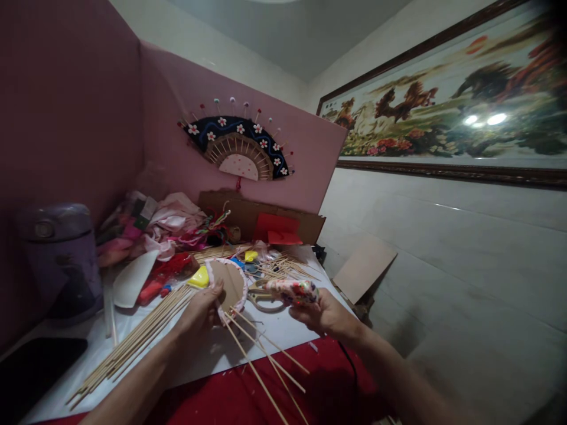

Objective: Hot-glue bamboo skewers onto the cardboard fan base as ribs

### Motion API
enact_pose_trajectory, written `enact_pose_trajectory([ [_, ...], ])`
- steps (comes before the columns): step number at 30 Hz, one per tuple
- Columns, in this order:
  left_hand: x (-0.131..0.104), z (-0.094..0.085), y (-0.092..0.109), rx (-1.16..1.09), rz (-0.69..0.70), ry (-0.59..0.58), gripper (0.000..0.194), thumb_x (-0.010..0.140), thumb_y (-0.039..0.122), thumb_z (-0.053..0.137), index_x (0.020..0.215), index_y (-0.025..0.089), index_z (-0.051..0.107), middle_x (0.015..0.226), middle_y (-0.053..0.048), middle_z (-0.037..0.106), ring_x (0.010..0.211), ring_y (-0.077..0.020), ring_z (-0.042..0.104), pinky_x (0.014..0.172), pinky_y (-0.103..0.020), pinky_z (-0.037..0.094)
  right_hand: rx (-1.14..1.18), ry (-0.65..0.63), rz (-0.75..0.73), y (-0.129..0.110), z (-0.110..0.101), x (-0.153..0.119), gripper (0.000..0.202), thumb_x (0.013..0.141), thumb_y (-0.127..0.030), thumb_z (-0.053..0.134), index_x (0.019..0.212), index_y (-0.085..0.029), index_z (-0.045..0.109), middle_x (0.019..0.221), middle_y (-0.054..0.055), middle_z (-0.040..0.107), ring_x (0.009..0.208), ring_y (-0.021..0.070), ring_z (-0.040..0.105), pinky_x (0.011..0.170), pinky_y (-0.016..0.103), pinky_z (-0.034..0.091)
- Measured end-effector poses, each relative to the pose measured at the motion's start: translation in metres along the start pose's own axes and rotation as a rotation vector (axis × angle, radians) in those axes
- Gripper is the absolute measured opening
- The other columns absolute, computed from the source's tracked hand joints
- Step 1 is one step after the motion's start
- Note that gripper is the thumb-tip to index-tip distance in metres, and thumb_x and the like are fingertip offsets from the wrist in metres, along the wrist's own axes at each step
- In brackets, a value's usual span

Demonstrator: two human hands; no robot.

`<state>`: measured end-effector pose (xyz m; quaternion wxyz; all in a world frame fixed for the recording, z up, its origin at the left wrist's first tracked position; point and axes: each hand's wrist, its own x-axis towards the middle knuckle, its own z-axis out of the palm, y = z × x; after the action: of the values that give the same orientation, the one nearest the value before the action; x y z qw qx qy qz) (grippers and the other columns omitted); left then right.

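Note:
My left hand [207, 304] is closed on the edge of a rounded cardboard piece [230, 283] with a pale pink and white trim. Several thin wooden sticks [266, 348] fan out from its lower end toward me, over the red cloth. My right hand [326, 313] grips a glue gun [295, 291] with a white, colourfully patterned body, its nose pointing left toward the cardboard. A dark cord hangs below that hand. Between the two hands, a pair of scissors [266, 302] lies on the white table top. A bundle of wooden sticks [133, 339] lies beside my left forearm.
A purple bottle [59, 260] and a dark phone-like slab [42, 369] are at left. Pink fabric [175, 218], yellow pieces [200, 276] and loose sticks [287, 267] crowd the back. A decorated fan [239, 147] is on the pink panel behind. A framed horse picture [443, 106] hangs at right.

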<state>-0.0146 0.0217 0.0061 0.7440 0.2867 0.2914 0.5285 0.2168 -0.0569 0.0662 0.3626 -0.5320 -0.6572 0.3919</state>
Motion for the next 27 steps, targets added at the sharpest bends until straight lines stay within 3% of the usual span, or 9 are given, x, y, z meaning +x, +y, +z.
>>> enact_pose_trajectory([
  [6, 0.008, -0.005, -0.005, 0.141, -0.033, -0.091, 0.013, 0.075, 0.023, 0.063, 0.08, 0.011, 0.06, 0.055, -0.006, 0.061, 0.043, -0.0181, 0.059, 0.037, -0.027, 0.047, -0.17, 0.012, -0.174, 0.003, 0.022, 0.008, 0.041, 0.072, -0.055, 0.061, 0.09, -0.018, 0.063, 0.071, 0.002, 0.058, 0.065, 0.0154, 0.05, 0.056, 0.024, 0.04],
  [13, 0.011, -0.008, -0.007, 0.169, -0.05, -0.125, 0.014, 0.072, 0.024, 0.066, 0.075, 0.011, 0.063, 0.06, -0.011, 0.066, 0.045, -0.0202, 0.06, 0.039, -0.03, 0.049, -0.33, 0.018, -0.247, 0.006, 0.036, 0.017, 0.035, 0.075, -0.051, 0.061, 0.087, -0.019, 0.067, 0.078, 0.002, 0.06, 0.071, 0.017, 0.05, 0.062, 0.024, 0.041],
  [21, 0.008, -0.003, -0.006, 0.129, -0.078, -0.088, 0.01, 0.072, 0.019, 0.065, 0.076, 0.011, 0.063, 0.059, -0.01, 0.065, 0.045, -0.0208, 0.061, 0.038, -0.029, 0.047, -0.386, -0.054, -0.236, -0.002, 0.035, 0.017, 0.036, 0.078, -0.051, 0.058, 0.091, -0.019, 0.069, 0.079, 0.0, 0.06, 0.073, 0.0162, 0.049, 0.063, 0.023, 0.04],
  [27, 0.01, -0.005, -0.008, 0.216, -0.035, -0.125, 0.017, 0.074, 0.027, 0.062, 0.073, 0.011, 0.063, 0.058, -0.011, 0.064, 0.043, -0.0198, 0.058, 0.035, -0.029, 0.045, -0.298, -0.122, -0.243, -0.01, 0.034, 0.016, 0.038, 0.08, -0.051, 0.055, 0.096, -0.019, 0.068, 0.086, 0.001, 0.064, 0.08, 0.0183, 0.053, 0.068, 0.023, 0.042],
])
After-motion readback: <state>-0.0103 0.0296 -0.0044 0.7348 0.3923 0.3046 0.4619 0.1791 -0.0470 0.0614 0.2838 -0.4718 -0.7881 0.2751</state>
